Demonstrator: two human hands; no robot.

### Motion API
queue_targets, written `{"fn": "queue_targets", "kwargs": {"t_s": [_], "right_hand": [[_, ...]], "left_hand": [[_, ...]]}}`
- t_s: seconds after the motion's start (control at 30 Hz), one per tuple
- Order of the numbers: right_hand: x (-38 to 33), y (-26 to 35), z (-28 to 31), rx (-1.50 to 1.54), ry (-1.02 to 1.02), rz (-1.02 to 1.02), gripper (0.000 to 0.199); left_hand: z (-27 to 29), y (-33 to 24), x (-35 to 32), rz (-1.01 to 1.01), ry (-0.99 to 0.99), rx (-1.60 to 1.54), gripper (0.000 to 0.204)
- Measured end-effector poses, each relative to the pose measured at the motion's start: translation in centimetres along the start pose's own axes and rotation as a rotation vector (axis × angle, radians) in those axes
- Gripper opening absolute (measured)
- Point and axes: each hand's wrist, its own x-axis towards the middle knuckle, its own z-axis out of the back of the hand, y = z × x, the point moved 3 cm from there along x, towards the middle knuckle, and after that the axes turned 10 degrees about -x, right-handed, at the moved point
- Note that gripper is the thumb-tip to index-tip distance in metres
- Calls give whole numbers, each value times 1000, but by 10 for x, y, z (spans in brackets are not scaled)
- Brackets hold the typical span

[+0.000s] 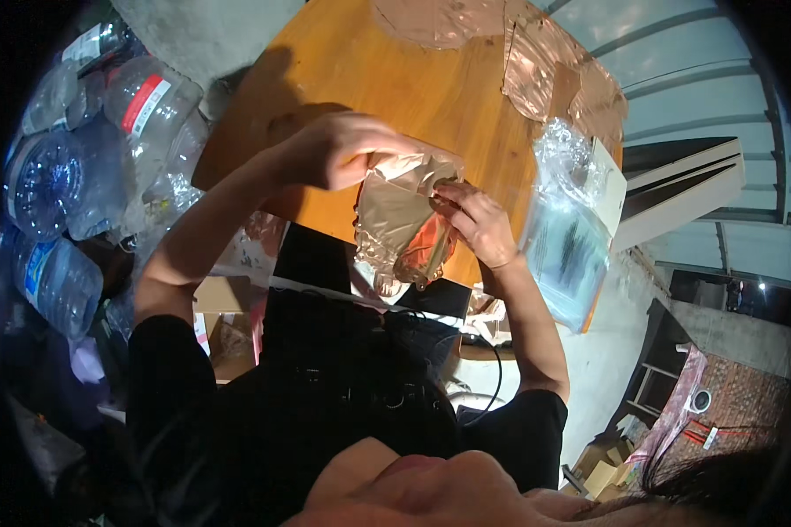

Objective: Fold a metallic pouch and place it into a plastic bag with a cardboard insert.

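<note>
Both of my hands hold a shiny tan plastic pouch (395,220) above the near edge of a round wooden table (395,70). My left hand (347,149) pinches the pouch's top edge. At its right side, my right hand (479,224) grips it with curled fingers. Something orange (426,246) shows through the lower part of the pouch.
Several flat coppery pouches (536,70) lie at the far side of the table. A stack of clear plastic bags (571,237) sits at the table's right edge. Several empty clear plastic bottles (88,158) are piled at the left. Dark clothing fills the lower view.
</note>
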Motion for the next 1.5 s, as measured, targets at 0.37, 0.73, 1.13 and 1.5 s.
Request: {"fn": "queue_targets", "kwargs": {"t_s": [0.37,0.73,1.13,1.5], "right_hand": [[-8,10,1,-119,-93,141,27],[-6,-2,-11,-206,-97,126,11],[-10,0,1,-152,-38,72,22],[-15,4,4,-108,30,82,32]], "left_hand": [[-58,33,39,122,-62,489,42],[-52,29,62,82,-49,566,36],[-101,29,38,210,219,357,53],[-100,39,44,253,183,415,52]]}}
